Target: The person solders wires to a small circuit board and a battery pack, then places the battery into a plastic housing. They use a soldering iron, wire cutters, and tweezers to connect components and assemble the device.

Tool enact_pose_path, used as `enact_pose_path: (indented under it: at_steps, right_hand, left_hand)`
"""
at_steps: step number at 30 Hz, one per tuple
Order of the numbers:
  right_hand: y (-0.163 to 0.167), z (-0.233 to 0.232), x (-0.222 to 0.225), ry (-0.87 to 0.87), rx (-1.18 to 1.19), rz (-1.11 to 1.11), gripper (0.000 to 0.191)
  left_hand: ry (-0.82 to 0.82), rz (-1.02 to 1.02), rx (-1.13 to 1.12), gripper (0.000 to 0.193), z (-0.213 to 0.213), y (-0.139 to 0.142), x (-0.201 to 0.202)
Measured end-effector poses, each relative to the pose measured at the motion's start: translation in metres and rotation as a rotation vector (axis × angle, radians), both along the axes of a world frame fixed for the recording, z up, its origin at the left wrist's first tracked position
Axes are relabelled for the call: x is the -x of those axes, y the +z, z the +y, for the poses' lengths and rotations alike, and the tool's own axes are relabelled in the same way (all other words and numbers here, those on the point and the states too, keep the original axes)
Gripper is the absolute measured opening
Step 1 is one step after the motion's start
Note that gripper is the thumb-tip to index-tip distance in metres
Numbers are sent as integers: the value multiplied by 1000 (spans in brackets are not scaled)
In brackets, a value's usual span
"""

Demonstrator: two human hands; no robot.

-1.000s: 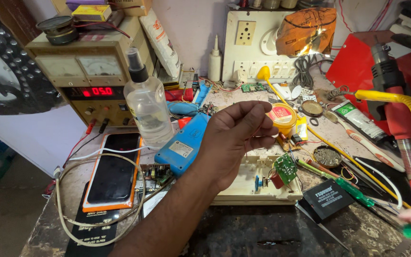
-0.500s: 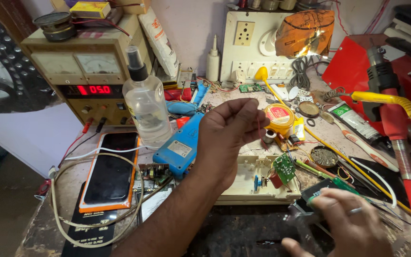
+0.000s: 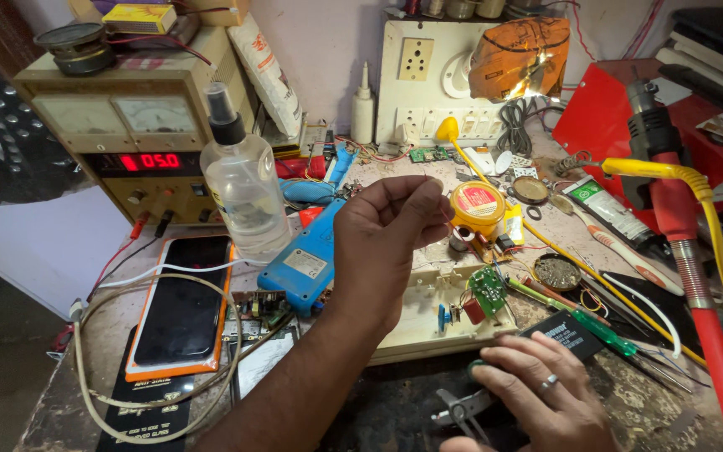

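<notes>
A clear spray bottle [image 3: 243, 194] stands upright at the left. Beside it the left hand [image 3: 387, 243] is raised, fingertips pinched on a thin wire [image 3: 448, 207] running roughly up and down. Lower right, the right hand [image 3: 546, 393] rests palm-down, curled over metal pliers [image 3: 462, 410] whose long axis points left.

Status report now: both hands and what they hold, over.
Left hand raised, pinching thin wire. Right hand low, on pliers. Small green circuit board between them, untouched.
</notes>
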State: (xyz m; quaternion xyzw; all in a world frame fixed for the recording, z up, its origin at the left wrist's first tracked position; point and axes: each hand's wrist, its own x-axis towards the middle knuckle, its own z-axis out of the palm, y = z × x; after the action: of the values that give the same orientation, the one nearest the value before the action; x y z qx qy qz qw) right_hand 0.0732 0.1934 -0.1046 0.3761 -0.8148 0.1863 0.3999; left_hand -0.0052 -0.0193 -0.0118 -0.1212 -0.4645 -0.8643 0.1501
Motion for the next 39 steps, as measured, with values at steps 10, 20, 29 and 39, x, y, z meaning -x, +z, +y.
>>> enact_pose_path:
  at_steps: [10, 20, 29, 39]
  right_hand:
    - [40, -5, -4, -119, 316, -291, 47]
    - [74, -26, 23, -25, 610, -261, 25]
    - [94, -23, 57, -166, 533, -303, 13]
    - [93, -23, 75, -118, 280, -313, 13]
  left_hand:
    - [48, -72, 104, 22, 11, 4, -11]
    - [56, -34, 152, 21, 14, 0, -15]
    - [-1, 7, 134, 27, 13, 14, -19]
    - [726, 603, 1292, 19, 7, 16, -29]
